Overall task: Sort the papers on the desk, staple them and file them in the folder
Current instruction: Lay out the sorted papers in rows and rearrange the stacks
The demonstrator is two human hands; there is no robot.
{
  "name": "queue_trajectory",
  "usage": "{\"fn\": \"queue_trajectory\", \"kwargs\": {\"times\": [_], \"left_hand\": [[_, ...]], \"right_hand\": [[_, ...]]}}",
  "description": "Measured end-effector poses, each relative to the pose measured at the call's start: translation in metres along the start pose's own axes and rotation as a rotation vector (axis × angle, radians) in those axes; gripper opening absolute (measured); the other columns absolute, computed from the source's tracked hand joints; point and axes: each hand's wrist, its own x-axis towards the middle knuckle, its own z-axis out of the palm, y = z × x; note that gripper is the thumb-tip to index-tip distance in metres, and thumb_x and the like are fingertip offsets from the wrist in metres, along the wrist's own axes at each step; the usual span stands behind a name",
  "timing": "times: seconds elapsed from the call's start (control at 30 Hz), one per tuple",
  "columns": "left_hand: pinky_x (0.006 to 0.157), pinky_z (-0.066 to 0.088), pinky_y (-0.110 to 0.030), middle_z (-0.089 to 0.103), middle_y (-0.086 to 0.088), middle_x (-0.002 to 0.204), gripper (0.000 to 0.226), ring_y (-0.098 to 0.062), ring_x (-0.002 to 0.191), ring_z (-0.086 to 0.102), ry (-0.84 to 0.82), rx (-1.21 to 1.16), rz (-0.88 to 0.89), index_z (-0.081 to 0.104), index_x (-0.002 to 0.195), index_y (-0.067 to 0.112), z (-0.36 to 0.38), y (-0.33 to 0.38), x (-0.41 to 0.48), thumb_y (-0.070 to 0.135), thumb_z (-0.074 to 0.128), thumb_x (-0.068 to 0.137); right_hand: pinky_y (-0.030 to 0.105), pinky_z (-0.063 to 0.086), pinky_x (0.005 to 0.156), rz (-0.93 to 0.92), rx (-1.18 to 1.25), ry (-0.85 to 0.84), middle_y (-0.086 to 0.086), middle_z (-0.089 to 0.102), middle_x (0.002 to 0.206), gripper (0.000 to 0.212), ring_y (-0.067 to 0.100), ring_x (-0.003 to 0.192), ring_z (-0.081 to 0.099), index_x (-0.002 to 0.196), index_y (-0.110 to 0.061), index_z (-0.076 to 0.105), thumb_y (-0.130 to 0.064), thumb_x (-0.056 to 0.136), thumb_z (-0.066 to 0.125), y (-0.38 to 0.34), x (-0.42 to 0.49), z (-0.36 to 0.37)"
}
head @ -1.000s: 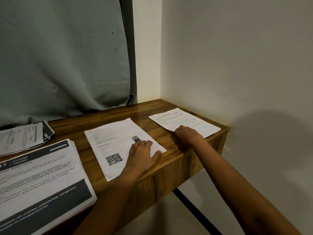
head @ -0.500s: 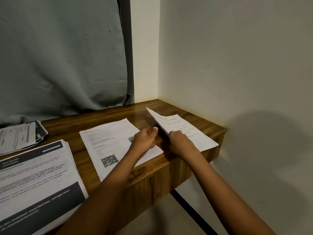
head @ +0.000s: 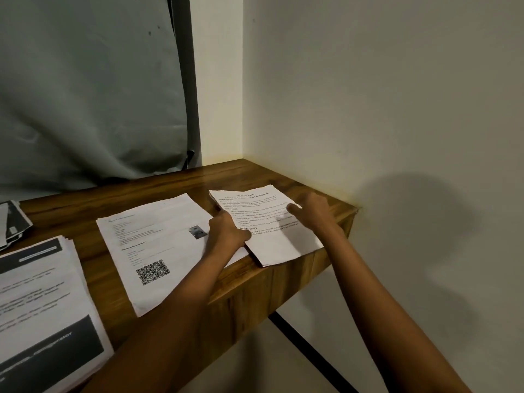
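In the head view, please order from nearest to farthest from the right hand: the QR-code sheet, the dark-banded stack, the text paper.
1. White paper with printed text, under the right hand, right end of the wooden desk.
2. White sheet with a QR code, middle.
3. Thick white stack with dark bands, near left.

Not much of the body in my feed, honestly: just two arms. Left forearm (head: 175, 313) and right forearm (head: 377, 302) are bare right to the frame edge, and the left grip (head: 226, 232) and right grip (head: 312, 212) are plain bare hands too.
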Motion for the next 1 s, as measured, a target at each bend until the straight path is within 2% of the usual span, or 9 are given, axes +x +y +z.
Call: {"fn": "queue_trajectory", "kwargs": {"times": [0.1,0.2,0.3,0.4,0.5,0.6,0.73,0.87,1.0], "left_hand": [[0.071,0.041,-0.021,0.057,-0.008,0.133,0.048,-0.026,0.116,0.058,-0.011,0.029,0.019,0.053,0.128,0.008,0.001,0.002,0.011,0.014,0.071,0.084],[0.075,0.048,-0.024,0.058,-0.008,0.131,0.044,-0.026,0.112,0.061,-0.023,0.036,0.024,0.055,0.124,0.007,0.000,0.002,0.031,0.017,0.071,0.084],[0.076,0.054,-0.028,0.060,-0.007,0.128,0.039,-0.025,0.102,0.065,-0.022,0.035,0.029,0.059,0.120,0.007,0.000,-0.002,0.053,0.020,0.071,0.085],[0.074,0.056,-0.029,0.062,-0.008,0.126,0.039,-0.025,0.099,0.066,-0.043,0.064,0.048,0.061,0.119,0.006,-0.001,-0.005,0.071,0.016,0.072,0.083],[0.079,0.058,-0.034,0.062,-0.009,0.125,0.038,-0.026,0.101,0.066,-0.103,0.083,0.059,0.062,0.117,0.004,-0.005,-0.009,0.091,0.011,0.073,0.082],[0.077,0.057,-0.031,0.063,-0.009,0.125,0.039,-0.026,0.101,0.066,-0.142,0.112,0.065,0.063,0.118,0.004,-0.007,-0.013,0.106,0.011,0.073,0.081],[0.070,0.058,-0.028,0.062,-0.007,0.126,0.040,-0.025,0.100,0.066,-0.168,0.081,0.064,0.059,0.118,0.006,-0.006,-0.012,0.117,0.014,0.074,0.082],[0.083,0.057,-0.038,0.061,-0.010,0.126,0.043,-0.027,0.104,0.065,-0.230,0.056,0.023,0.057,0.119,0.003,-0.011,-0.007,0.121,0.008,0.074,0.080],[0.090,0.049,-0.029,0.057,-0.009,0.132,0.046,-0.026,0.114,0.059,-0.317,0.179,0.034,0.054,0.125,0.003,-0.025,0.007,0.120,0.012,0.072,0.083]], "right_hand": [[0.028,0.035,0.064,0.102,-0.079,-0.059,0.009,0.058,0.087,0.035,0.019,0.077,0.051,0.094,-0.001,0.059,-0.036,0.091,0.059,0.019,0.025,0.009],[0.024,0.031,0.056,0.138,-0.069,-0.112,0.002,0.052,0.071,0.039,0.016,0.068,0.049,0.072,-0.009,0.050,-0.042,0.088,0.061,0.025,0.044,0.026],[0.029,0.039,0.064,0.210,-0.011,-0.108,0.005,0.057,0.082,0.035,0.022,0.082,0.056,0.078,-0.010,0.050,-0.041,0.083,0.066,0.027,0.061,0.040],[0.036,0.044,0.074,0.311,0.094,-0.042,0.009,0.058,0.092,0.029,0.031,0.102,0.058,0.073,-0.010,0.049,-0.028,0.079,0.071,0.026,0.073,0.053],[0.045,0.041,0.098,0.406,0.160,0.055,0.015,0.056,0.119,0.033,0.036,0.119,0.047,0.103,-0.007,0.058,-0.026,0.079,0.071,0.024,0.079,0.066],[0.050,0.028,0.108,0.414,0.208,0.147,0.012,0.047,0.135,0.045,0.034,0.129,0.034,0.124,-0.012,0.054,-0.028,0.083,0.065,0.025,0.075,0.079],[0.049,0.025,0.106,0.348,0.167,0.224,0.007,0.045,0.135,0.042,0.030,0.127,0.034,0.127,-0.017,0.053,-0.029,0.087,0.060,0.025,0.069,0.084],[0.048,0.032,0.103,0.356,0.276,0.217,-0.002,0.053,0.124,0.036,0.022,0.119,0.041,0.121,-0.022,0.056,-0.022,0.086,0.060,0.018,0.072,0.081],[0.052,0.046,0.092,0.430,0.448,0.167,-0.002,0.060,0.107,0.026,0.023,0.105,0.054,0.102,-0.027,0.055,-0.009,0.083,0.057,0.013,0.078,0.070]]}}
